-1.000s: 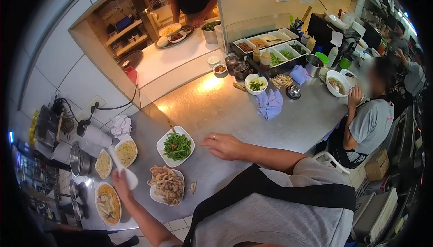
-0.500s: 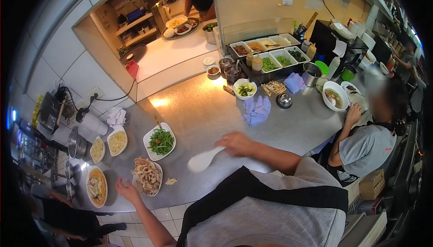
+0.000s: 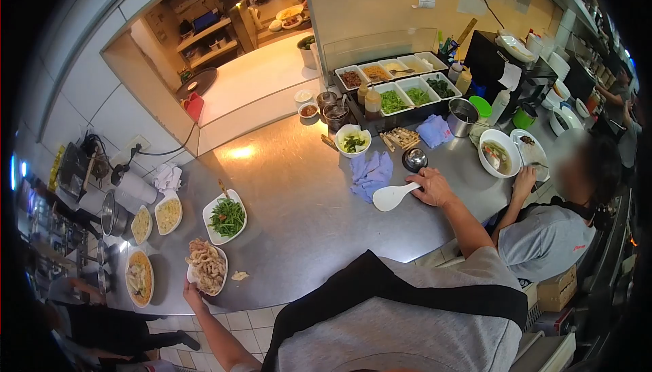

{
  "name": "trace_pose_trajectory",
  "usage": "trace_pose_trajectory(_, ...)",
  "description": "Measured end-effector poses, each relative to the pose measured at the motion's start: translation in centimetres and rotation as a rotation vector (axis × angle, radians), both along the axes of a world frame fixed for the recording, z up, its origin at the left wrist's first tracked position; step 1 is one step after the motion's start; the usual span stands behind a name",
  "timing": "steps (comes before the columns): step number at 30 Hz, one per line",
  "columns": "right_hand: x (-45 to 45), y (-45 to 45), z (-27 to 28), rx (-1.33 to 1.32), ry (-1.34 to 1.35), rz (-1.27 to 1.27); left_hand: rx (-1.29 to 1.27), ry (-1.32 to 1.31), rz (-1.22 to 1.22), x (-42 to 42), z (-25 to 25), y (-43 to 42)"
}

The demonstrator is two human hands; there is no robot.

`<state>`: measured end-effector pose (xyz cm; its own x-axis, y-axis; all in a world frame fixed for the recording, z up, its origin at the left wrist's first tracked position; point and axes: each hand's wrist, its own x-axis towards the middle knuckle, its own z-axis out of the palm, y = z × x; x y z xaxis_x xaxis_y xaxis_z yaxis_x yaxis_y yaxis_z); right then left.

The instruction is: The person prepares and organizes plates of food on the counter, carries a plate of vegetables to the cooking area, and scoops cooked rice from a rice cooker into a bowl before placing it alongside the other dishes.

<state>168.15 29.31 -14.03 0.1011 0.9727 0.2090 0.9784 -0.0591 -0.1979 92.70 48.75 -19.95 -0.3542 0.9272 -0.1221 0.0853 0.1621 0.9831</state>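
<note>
My right hand (image 3: 432, 187) is closed around the handle of a white rice paddle (image 3: 390, 197), whose broad end points left just above or on the steel counter. Right beside those fingers is a silver call bell (image 3: 414, 159), and a crumpled purple cloth (image 3: 371, 173) lies behind the paddle. At the counter's near left, my left hand (image 3: 193, 296) grips the edge of a white dish (image 3: 222, 284) heaped with pale fried pieces (image 3: 205, 265). A small loose piece (image 3: 240, 275) lies on the steel beside it. Behind that dish sits a plate of green vegetables (image 3: 228, 217).
Two bowls of pale food (image 3: 168, 213) and an oval noodle dish (image 3: 140, 278) stand at left. A topping rack (image 3: 397, 86) stands at the back, near a serving hatch (image 3: 251, 80). At right, a co-worker (image 3: 549, 226) stands by a soup bowl (image 3: 499, 153).
My right hand has carried the paddle right and away from me, to beside the bell. My left hand has reached the fried-food dish. The person behind the hatch has left view.
</note>
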Motion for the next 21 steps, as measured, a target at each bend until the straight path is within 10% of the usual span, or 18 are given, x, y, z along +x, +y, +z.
trace_pose_trajectory(21, -6.1, 9.9, -0.3, 0.214, 0.049, 0.140, -0.064, -0.382, 0.036, 26.8, 3.3, -11.5)
